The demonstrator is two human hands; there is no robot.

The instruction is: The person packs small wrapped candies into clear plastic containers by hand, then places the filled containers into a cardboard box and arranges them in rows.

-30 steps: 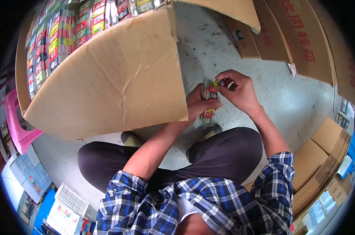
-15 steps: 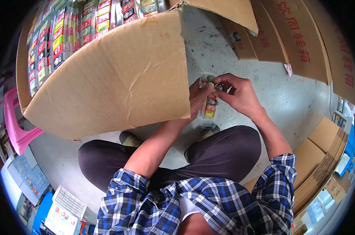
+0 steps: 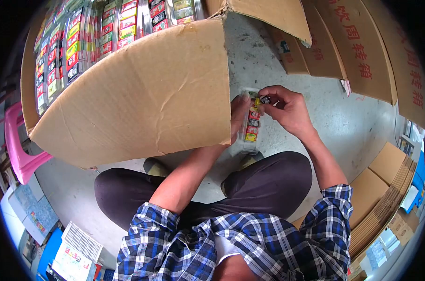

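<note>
My left hand [image 3: 238, 114] is closed around the left side of a long clear plastic tray [image 3: 250, 149], its thumb near the far end. The cardboard flap hides part of that hand. Inside the tray runs a row of small red, black and yellow packets [image 3: 253, 123]. Between thumb and fingertips, my right hand [image 3: 291, 111] pinches a small black-and-white packet [image 3: 266, 99] at the tray's upper right edge. Left of both hands stands a large open cardboard box [image 3: 142, 93], where many similar filled trays [image 3: 74, 42] are stacked on edge.
Brown cartons with red lettering [image 3: 350, 47] line the floor at the upper right. Flattened cardboard [image 3: 379, 201] leans at the lower right. A pink plastic stool [image 3: 20, 150] is at far left, and a white basket [image 3: 83, 241] sits at lower left.
My right hand has drawn slightly right with the black-and-white packet, away from my left thumb. The left thumb has shifted up and left, uncovering more packets in the tray.
</note>
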